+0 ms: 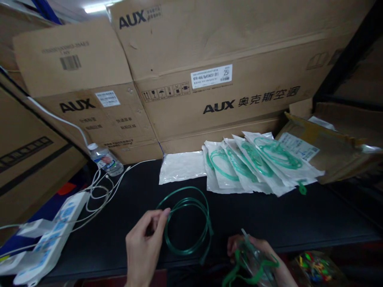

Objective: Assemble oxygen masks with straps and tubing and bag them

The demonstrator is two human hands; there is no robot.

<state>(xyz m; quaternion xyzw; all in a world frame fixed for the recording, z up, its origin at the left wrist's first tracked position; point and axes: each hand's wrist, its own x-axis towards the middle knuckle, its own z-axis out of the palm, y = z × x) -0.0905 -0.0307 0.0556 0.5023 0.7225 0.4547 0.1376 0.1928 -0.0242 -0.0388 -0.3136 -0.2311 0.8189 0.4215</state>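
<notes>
My left hand (144,245) pinches a coil of green clear tubing (207,217) between thumb and fingertips at the coil's left side. The loops lie over the black tabletop (119,227). At the lower right, my right hand (265,245) is closed around a clear plastic mask (253,259) with a green strap (235,271) hanging from it. The mask hides part of that hand's fingers. Beyond both hands lie several white and clear pouches (229,167), overlapping in a row, with green tubing inside.
A flat white packet (182,167) lies left of the pouches. At left are a power strip (67,215) with white cables and a plastic bottle (109,161). AUX cartons (179,115) wall the back. An open carton (332,159) stands right; coloured small parts (315,267) sit below.
</notes>
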